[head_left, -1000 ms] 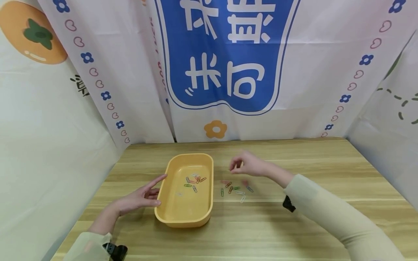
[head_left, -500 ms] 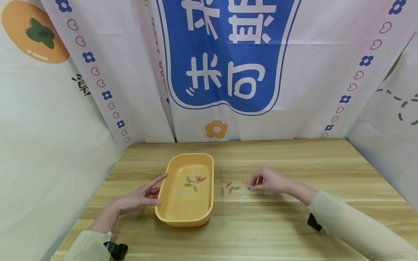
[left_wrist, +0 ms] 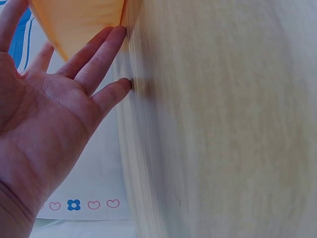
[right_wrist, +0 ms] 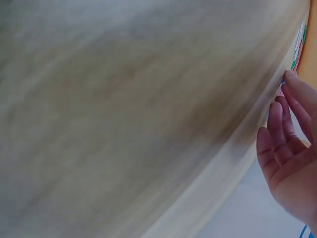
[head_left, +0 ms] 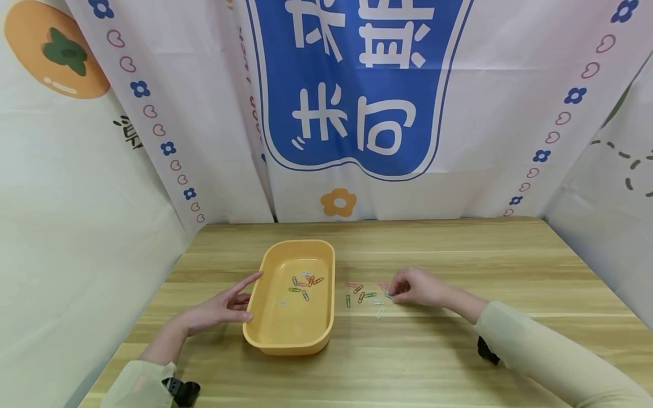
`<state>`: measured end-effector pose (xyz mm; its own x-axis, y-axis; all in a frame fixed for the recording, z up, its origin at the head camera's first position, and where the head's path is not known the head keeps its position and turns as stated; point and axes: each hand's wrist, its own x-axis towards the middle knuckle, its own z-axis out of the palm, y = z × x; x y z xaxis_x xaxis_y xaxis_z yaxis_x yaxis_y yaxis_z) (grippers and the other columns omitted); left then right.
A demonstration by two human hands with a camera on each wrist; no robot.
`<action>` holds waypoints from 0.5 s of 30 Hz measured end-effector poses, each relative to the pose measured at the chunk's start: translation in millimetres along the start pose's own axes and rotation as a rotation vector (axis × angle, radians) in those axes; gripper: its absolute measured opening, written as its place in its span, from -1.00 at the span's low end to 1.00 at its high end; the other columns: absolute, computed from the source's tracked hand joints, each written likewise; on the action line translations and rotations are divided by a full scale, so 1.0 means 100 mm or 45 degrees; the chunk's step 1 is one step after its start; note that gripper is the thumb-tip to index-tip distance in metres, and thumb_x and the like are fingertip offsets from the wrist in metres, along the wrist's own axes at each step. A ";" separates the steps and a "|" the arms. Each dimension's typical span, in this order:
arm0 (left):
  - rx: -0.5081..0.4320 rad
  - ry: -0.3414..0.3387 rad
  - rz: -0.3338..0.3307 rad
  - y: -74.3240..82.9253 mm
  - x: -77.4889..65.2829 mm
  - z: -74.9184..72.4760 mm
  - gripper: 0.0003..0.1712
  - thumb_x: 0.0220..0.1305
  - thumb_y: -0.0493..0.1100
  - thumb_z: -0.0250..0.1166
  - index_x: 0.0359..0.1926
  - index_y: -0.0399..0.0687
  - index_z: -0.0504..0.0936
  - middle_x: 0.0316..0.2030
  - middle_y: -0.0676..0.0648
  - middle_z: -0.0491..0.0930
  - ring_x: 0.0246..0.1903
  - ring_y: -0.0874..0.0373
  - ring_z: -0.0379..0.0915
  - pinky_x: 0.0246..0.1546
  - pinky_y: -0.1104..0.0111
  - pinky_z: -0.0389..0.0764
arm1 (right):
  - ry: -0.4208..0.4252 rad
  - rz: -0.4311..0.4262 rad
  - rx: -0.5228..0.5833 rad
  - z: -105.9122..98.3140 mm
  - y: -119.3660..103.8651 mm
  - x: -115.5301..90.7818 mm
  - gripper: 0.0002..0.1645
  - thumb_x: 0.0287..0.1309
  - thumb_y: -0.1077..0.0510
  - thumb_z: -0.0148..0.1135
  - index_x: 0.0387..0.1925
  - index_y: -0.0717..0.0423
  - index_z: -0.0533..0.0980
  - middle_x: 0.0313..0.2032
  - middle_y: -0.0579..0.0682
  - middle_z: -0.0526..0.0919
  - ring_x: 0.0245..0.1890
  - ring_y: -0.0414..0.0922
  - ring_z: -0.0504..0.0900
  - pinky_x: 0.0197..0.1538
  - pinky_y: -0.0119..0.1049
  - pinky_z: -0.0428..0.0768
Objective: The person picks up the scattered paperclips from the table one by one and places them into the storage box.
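Observation:
My left hand (head_left: 216,310) rests against the left side of a yellow plastic tub (head_left: 255,334), thumb and forefinger spread on its rim. In the left wrist view, the fingers of that left hand (left_wrist: 54,104) look extended against the tub wall (left_wrist: 79,25). Several coloured paper clips lie inside the tub, including a green clip (head_left: 295,289). Right of the tub, my right hand (head_left: 418,287) pinches a blue paper clip (head_left: 389,296) at the table surface. In the right wrist view, thumb and forefinger of the right hand (right_wrist: 292,163) meet at that clip, which is mostly hidden.
More loose clips lie between the tub and my right hand, among them a green clip (head_left: 348,301), a red clip (head_left: 361,297) and a white clip (head_left: 380,312). The wooden table (head_left: 459,243) ends at a printed cloth (head_left: 459,192) behind.
From above the back of the clip group, my right hand has come down and to the right, and its fingertips have closed on the blue clip. My left hand has stayed on the tub.

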<state>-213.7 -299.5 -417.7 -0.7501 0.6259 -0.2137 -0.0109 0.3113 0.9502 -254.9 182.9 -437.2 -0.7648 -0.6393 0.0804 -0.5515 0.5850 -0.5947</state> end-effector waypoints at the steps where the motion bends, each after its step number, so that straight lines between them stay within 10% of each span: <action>1: 0.001 0.001 0.000 0.00 0.00 0.00 0.04 0.34 -0.27 0.24 0.55 0.11 -0.29 0.34 -0.54 0.10 0.25 -0.26 0.25 0.15 0.16 0.46 | -0.004 -0.007 0.004 0.00 0.00 0.00 -0.93 0.04 0.26 0.44 -0.41 0.11 0.66 -0.39 -0.16 0.57 -0.41 -0.30 0.48 -0.35 -0.42 0.54; 15: -0.008 -0.009 0.000 0.00 0.01 -0.01 0.03 0.35 -0.29 0.23 0.55 0.11 -0.29 0.34 -0.54 0.09 0.26 -0.25 0.24 0.13 0.20 0.47 | -0.101 -0.041 0.039 -0.04 0.01 0.08 -0.88 0.01 0.36 0.40 -0.48 0.09 0.64 -0.45 -0.19 0.56 -0.42 -0.31 0.48 -0.32 -0.41 0.55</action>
<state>-214.7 -299.7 -417.9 -0.7456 0.6307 -0.2154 -0.0151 0.3072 0.9515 -263.0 180.9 -433.8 -0.7175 -0.6956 0.0372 -0.5639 0.5486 -0.6173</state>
